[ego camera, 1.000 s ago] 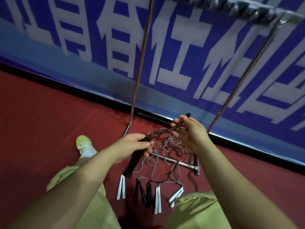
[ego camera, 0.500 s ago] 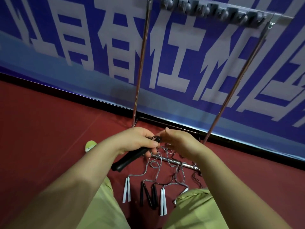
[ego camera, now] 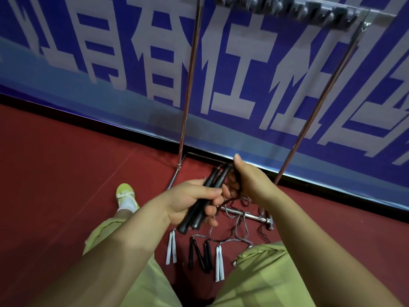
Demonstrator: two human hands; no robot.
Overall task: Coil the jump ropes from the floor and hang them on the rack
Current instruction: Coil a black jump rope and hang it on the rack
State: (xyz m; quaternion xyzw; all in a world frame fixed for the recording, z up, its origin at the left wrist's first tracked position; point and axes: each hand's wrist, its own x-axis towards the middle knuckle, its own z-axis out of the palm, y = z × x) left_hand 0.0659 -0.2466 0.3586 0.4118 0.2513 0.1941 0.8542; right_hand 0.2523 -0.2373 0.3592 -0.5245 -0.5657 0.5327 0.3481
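My left hand [ego camera: 190, 201] grips two black jump-rope handles [ego camera: 218, 180] side by side, pointing up and to the right. My right hand [ego camera: 250, 178] holds the upper ends of the handles and a bundle of dark cord, thumb raised. More jump ropes [ego camera: 221, 240] lie tangled on the red floor below my hands: white handle pairs [ego camera: 171, 248] [ego camera: 219, 263] and black handles [ego camera: 200, 254]. The rack's hook bar [ego camera: 287, 7] runs along the top, carried on two metal poles [ego camera: 190, 80] [ego camera: 321, 103].
The rack's metal base bar [ego camera: 250, 214] lies on the floor among the cords. A blue banner wall with large white characters [ego camera: 110, 52] stands right behind the rack. My knees in yellow-green trousers [ego camera: 261, 275] and one yellow-green shoe [ego camera: 125, 193] flank the ropes.
The second black handle has been brought next to the first, and my left hand now holds both. The handles swung from pointing down-left to up-right. My right hand gathered cord at their tops.
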